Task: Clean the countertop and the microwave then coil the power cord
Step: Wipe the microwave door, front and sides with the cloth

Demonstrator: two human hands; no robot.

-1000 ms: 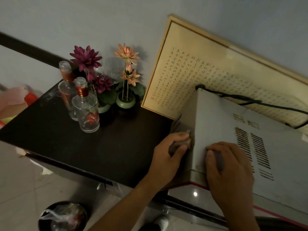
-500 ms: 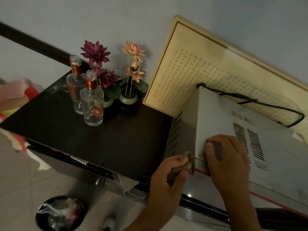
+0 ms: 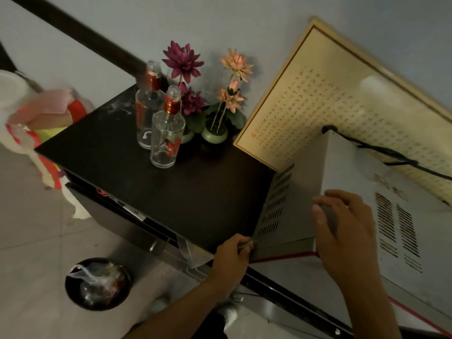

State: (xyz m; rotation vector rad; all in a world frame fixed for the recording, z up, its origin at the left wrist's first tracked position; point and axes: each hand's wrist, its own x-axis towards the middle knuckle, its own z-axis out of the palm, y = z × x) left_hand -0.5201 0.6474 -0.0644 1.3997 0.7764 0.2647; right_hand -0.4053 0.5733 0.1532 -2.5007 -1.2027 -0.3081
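A silver microwave (image 3: 303, 192) stands on the dark countertop (image 3: 137, 172) at the right, its vented left side toward me. My left hand (image 3: 232, 259) grips a small grey cloth (image 3: 250, 246) against the lower front corner of that side. My right hand (image 3: 342, 231) rests on the microwave's top near the left edge, fingers bent over the corner beside the vent slots. A black power cord (image 3: 381, 150) runs from the rear corner across the top toward the right.
Two clear glass bottles (image 3: 166, 135) with red necks and two small pots of artificial flowers (image 3: 215, 133) stand at the back of the countertop. A framed calligraphy sheet (image 3: 330, 99) leans behind the microwave. A black bin (image 3: 97, 283) sits on the tiled floor below.
My left hand with the cloth has slid down the microwave's left side from near the top edge to the bottom front corner. My right hand has stayed on the top.
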